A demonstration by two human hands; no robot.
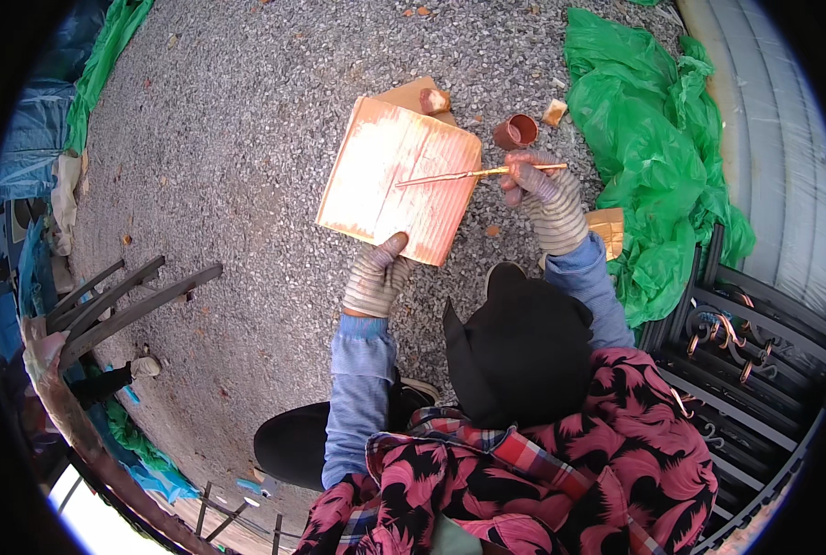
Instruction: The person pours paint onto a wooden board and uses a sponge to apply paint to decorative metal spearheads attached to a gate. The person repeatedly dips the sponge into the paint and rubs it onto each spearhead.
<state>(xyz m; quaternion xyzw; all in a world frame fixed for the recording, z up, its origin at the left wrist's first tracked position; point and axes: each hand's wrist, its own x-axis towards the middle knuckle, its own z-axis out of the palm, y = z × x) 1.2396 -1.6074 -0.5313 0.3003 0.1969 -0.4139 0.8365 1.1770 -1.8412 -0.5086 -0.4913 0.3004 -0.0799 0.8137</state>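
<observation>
My left hand (376,280), in a striped fingerless glove, is closed on the lower edge of a flat cardboard-like panel (367,176), thumb on top. The panel is tilted above the gravel, its face streaked pale and pinkish-brown. In a matching glove, my right hand (544,199) pinches a thin paintbrush (492,172) by its handle. The brush's long, reddish-brown tip lies over the middle of the panel; whether it touches cannot be told. Just beyond my right hand stands a reddish-brown cup (515,131), stained inside.
Crumpled green plastic sheeting (644,139) lies to the right, with black metal frames (746,361) and copper-coloured hooks nearer. Small stained blocks (554,112) sit on the gravel (219,166). Dark metal bars (135,310) jut in at left, near another person's shoe (145,366).
</observation>
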